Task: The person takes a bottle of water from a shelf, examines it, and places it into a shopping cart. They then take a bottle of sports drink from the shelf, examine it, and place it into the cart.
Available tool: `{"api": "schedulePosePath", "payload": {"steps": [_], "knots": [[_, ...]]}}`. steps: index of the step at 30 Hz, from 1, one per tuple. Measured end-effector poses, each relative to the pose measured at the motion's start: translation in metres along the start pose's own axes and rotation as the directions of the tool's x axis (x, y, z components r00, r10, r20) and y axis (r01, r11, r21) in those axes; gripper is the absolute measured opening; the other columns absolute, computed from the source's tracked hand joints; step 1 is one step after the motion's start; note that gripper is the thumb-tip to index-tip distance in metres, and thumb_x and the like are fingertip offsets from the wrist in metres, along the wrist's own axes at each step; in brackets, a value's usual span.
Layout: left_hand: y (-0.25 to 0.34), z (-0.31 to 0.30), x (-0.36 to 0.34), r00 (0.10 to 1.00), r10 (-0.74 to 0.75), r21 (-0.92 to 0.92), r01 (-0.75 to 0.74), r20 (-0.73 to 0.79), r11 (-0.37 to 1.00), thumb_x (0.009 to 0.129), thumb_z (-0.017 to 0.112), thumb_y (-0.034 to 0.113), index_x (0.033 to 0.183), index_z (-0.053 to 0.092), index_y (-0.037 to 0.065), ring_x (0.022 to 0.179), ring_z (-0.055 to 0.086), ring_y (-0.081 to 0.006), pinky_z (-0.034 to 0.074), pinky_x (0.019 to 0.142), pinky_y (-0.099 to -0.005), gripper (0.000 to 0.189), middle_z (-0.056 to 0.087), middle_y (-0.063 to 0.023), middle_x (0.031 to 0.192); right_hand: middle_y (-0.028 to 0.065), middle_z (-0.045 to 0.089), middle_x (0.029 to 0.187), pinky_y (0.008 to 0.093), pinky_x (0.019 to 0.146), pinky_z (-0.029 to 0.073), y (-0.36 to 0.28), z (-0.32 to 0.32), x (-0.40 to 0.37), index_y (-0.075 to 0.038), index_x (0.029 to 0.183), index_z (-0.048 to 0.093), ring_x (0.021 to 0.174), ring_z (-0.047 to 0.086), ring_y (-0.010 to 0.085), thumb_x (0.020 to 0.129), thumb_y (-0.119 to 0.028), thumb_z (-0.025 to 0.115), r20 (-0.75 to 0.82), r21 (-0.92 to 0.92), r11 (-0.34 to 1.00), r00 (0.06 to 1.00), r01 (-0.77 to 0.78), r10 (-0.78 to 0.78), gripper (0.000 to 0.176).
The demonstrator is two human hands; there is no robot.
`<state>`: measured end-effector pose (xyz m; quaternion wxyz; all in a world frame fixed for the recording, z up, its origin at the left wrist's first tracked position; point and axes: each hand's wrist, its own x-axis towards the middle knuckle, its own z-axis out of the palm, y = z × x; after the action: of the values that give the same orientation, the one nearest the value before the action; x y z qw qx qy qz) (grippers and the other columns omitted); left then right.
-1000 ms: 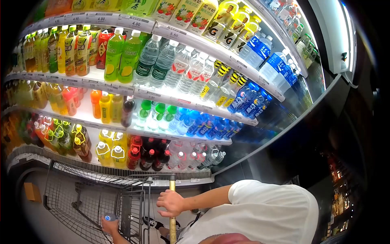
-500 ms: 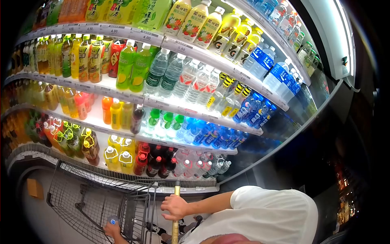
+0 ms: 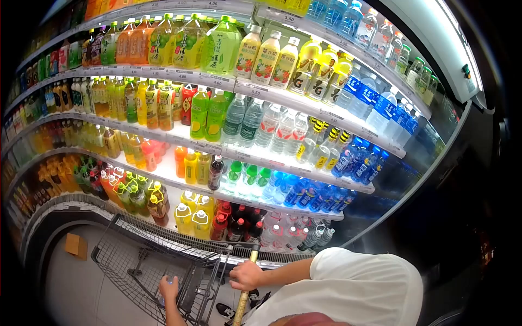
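Note:
My right hand (image 3: pixel 247 275) is closed around the yellowish handle (image 3: pixel 242 304) of a shopping cart, its arm coming from a white sleeve (image 3: pixel 337 271). Over the wire basket (image 3: pixel 120 261) of the cart is my left hand (image 3: pixel 168 289), fingers curled round a small blue-topped thing that looks like a bottle (image 3: pixel 173 280). Most of that bottle is hidden by the hand. Inside the basket, the grey mesh and the floor beneath show through.
Curved cooler shelves (image 3: pixel 255 145) full of drink bottles stand in front. Large yellow bottles (image 3: pixel 193 217) and dark cola bottles (image 3: pixel 236 229) fill the lowest shelf beside the cart. A cardboard box (image 3: pixel 76 246) sits on the floor at the left. Dark shoes (image 3: pixel 225 311) show below the handle.
The view has shifted, so shelves and cart appear farther right and lower. My left hand has risen over the basket and turned, hiding more of the blue-topped bottle. My right hand stays on the handle.

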<state>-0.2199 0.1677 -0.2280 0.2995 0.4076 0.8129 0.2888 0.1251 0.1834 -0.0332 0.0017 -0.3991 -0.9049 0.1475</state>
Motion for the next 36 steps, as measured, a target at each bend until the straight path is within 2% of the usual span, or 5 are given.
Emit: {"api": "schedulePosePath", "payload": {"steps": [9,15,19,24,36], "knots": [[0.178,-0.065,-0.133,0.796,0.490,-0.165,-0.569,-0.356,0.806,0.082,0.074,0.013,0.112,0.062,-0.002,0.109,0.056,-0.0376,0.045,0.096,-0.0463,0.036,0.063,-0.0182,0.113,0.0151,0.069,0.075,0.0497,0.070,0.053,-0.010,0.000,0.007,-0.008,0.079,0.069,0.076,0.068,0.0368,0.088,-0.044,0.056,0.026,0.062,0.994,0.996,-0.087,0.086,0.039],[0.200,-0.013,-0.215,0.772,0.513,-0.233,-0.614,-0.375,0.754,0.076,0.076,0.015,0.117,0.055,-0.002,0.101,0.051,-0.0340,0.044,0.082,-0.0416,0.049,0.055,-0.0169,0.111,0.0158,0.072,0.084,0.0439,0.072,0.055,-0.010,0.003,0.018,-0.011,0.097,0.075,0.079,0.070,0.0342,0.087,-0.044,0.061,-0.069,0.336,0.909,0.957,-0.246,0.284,0.037],[0.191,0.001,-0.218,0.795,0.577,-0.217,-0.607,-0.188,0.765,0.077,0.077,0.017,0.119,0.053,-0.002,0.096,0.053,-0.0309,0.045,0.084,-0.0414,0.052,0.054,-0.0158,0.110,0.0088,0.072,0.079,0.0326,0.064,0.054,0.015,0.001,0.028,0.001,0.095,0.071,0.068,0.068,0.0146,0.091,-0.023,0.066,-0.045,0.874,0.449,0.889,-0.186,0.456,0.026],[0.163,0.019,-0.195,0.739,0.657,-0.067,-0.656,0.149,0.752,0.080,0.076,0.031,0.128,0.052,-0.003,0.113,0.055,-0.0404,0.045,0.095,-0.0487,0.063,0.057,-0.0230,0.120,0.0054,0.069,0.080,0.0277,0.061,0.052,0.044,-0.020,0.015,0.001,0.094,0.070,0.068,0.065,0.0125,0.092,-0.022,0.065,0.023,0.978,0.148,0.782,-0.147,0.623,0.023],[0.206,0.000,-0.197,0.826,0.423,-0.001,-0.455,0.373,0.890,0.087,0.074,0.038,0.095,0.071,0.007,0.078,0.067,-0.0407,0.051,0.067,-0.0454,0.033,0.071,-0.0139,0.080,0.0037,0.069,0.080,0.0257,0.061,0.052,0.120,-0.190,-0.003,0.000,0.092,0.068,0.067,0.063,0.0098,0.095,-0.022,0.064,-0.415,0.900,0.393,0.652,0.190,0.635,0.023]]}}
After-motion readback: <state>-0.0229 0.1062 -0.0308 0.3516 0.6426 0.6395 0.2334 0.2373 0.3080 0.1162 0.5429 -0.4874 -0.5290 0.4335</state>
